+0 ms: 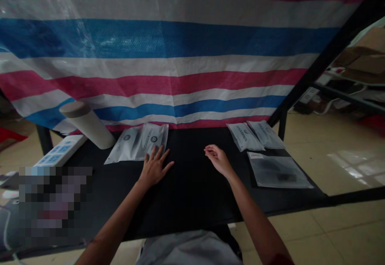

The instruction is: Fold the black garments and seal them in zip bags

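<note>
My left hand (154,165) lies flat on the black table (192,189) with fingers spread, its fingertips touching the lower edge of a frosted plastic pouch (153,140) with a dark label. A second similar pouch (124,146) lies just left of that one. My right hand (217,158) hovers over the middle of the table with fingers loosely curled, holding nothing visible. Two more small pouches (244,136) (266,133) lie at the back right. In front of them rests a larger clear bag (278,170) with something dark inside.
A striped red, white and blue tarp (168,56) hangs behind the table. A pale cardboard tube (87,124) leans at the back left beside a white power strip (60,150). Black frame bars (325,52) and tiled floor lie to the right, with shelving (355,80) beyond.
</note>
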{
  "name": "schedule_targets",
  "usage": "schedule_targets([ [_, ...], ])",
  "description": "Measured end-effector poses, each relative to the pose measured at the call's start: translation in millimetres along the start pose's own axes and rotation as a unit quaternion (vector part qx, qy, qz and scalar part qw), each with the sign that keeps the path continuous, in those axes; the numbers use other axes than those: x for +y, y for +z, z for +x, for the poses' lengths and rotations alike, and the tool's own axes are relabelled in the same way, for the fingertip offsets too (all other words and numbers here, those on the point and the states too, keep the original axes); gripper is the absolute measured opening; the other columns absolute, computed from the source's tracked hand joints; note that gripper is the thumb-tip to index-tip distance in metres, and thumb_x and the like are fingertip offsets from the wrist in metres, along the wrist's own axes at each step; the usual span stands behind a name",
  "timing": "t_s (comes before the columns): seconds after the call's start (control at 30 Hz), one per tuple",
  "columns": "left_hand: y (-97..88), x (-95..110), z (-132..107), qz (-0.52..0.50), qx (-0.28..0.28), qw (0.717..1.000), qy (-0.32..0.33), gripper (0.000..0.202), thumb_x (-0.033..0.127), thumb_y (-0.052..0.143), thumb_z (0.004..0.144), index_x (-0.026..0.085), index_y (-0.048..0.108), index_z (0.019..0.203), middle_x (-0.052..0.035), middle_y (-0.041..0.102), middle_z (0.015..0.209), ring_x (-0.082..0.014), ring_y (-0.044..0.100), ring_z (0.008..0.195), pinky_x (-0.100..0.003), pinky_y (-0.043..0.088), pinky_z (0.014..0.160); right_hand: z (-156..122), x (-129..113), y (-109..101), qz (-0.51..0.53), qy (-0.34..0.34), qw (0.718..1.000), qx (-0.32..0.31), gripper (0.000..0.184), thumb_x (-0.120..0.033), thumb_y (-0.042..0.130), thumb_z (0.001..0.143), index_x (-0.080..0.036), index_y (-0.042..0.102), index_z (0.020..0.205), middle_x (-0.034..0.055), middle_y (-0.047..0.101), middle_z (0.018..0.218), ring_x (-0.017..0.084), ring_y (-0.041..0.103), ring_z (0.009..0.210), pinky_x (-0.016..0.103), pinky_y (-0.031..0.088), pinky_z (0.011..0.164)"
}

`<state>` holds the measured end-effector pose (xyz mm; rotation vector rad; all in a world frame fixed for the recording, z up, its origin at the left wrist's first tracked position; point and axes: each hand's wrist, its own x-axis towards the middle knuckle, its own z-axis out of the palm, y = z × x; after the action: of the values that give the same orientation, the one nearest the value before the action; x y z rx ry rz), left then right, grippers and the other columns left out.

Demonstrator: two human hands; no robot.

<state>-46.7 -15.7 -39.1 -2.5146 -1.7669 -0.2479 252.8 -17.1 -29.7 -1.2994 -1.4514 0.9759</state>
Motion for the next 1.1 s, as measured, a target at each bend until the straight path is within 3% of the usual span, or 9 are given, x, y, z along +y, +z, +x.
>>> schedule_targets([
  [0.1,3.7,-6,1,0.021,0.012,0.998,-0.050,0.063,0.060,0.033,0.094,0.024,0.040,0.146,-0.0124,0.029,0.156,-0.0401,0.018,0.145,-0.066,0.030,0.105,-27,-9,-49,-0.090,-0.022,0.993,0.074,0.032,-0.047,0.054,0.086,-0.021,0.060,0.104,0.0099,0.069,0.104,0.022,0.067,0.094,0.034,0.054,0.079],
  [0.17,4.9,-6,0,0.025,0.019,0.997,-0.065,0.063,0.060,0.032,0.094,0.024,0.041,0.145,-0.0126,0.030,0.156,-0.0404,0.018,0.145,-0.067,0.030,0.104,-47,-12,-91,-0.203,-0.012,0.966,0.159,0.036,-0.049,0.050,0.086,-0.020,0.061,0.104,0.0111,0.069,0.103,0.025,0.066,0.095,0.039,0.052,0.083],
  [0.27,4.3,-4,-1,0.022,0.020,0.997,-0.070,0.064,0.061,0.031,0.094,0.025,0.040,0.146,-0.0127,0.030,0.156,-0.0401,0.018,0.145,-0.067,0.031,0.103,-74,-6,-150,-0.423,0.103,0.855,0.282,0.050,-0.055,0.044,0.086,-0.017,0.061,0.114,0.0169,0.068,0.106,0.035,0.063,0.101,0.051,0.049,0.086],
  [0.37,2.6,-2,-2,0.018,0.018,0.996,-0.081,0.064,0.062,0.030,0.094,0.026,0.040,0.146,-0.0121,0.030,0.156,-0.0393,0.017,0.145,-0.067,0.030,0.103,-95,11,-191,-0.543,0.218,0.747,0.314,0.074,-0.068,0.043,0.081,-0.016,0.051,0.133,0.0240,0.058,0.126,0.047,0.051,0.117,0.063,0.043,0.087],
  [0.43,1.7,-2,-2,0.017,0.017,0.996,-0.086,0.064,0.063,0.030,0.094,0.026,0.040,0.146,-0.0117,0.030,0.156,-0.0390,0.017,0.145,-0.068,0.030,0.103,-106,25,-206,-0.548,0.262,0.742,0.285,0.085,-0.077,0.045,0.074,-0.021,0.047,0.138,0.0228,0.052,0.134,0.049,0.048,0.121,0.065,0.041,0.089],
  [0.5,1.3,-2,-2,0.014,0.016,0.996,-0.087,0.064,0.062,0.029,0.094,0.025,0.040,0.145,-0.0114,0.030,0.156,-0.0389,0.017,0.145,-0.068,0.031,0.103,-113,36,-213,-0.523,0.284,0.767,0.238,0.092,-0.082,0.046,0.070,-0.021,0.046,0.139,0.0227,0.051,0.135,0.047,0.051,0.119,0.061,0.043,0.090],
  [0.7,3.3,-3,0,0.008,0.015,0.995,-0.096,0.063,0.060,0.026,0.095,0.022,0.044,0.143,-0.0098,0.031,0.156,-0.0370,0.017,0.146,-0.067,0.030,0.105,-126,44,-191,-0.498,0.190,0.832,0.156,0.082,-0.074,0.055,0.071,-0.020,0.049,0.133,0.0171,0.055,0.130,0.039,0.057,0.115,0.051,0.047,0.093],
  [0.9,3.2,-2,0,0.013,0.011,0.995,-0.100,0.064,0.059,0.027,0.095,0.020,0.045,0.142,-0.0107,0.031,0.156,-0.0371,0.019,0.145,-0.066,0.028,0.106,-118,26,-137,-0.444,0.059,0.891,0.073,0.060,-0.050,0.064,0.074,-0.023,0.053,0.126,0.0109,0.055,0.132,0.030,0.054,0.121,0.046,0.043,0.102],
  [1.1,1.8,-1,-1,0.004,0.019,0.995,-0.100,0.062,0.058,0.027,0.096,0.022,0.045,0.142,-0.0100,0.032,0.155,-0.0365,0.020,0.145,-0.065,0.027,0.107,-74,-1,-69,-0.362,-0.027,0.932,-0.023,0.059,-0.034,0.071,0.068,-0.025,0.057,0.124,0.0085,0.052,0.138,0.029,0.049,0.127,0.047,0.037,0.108],
])
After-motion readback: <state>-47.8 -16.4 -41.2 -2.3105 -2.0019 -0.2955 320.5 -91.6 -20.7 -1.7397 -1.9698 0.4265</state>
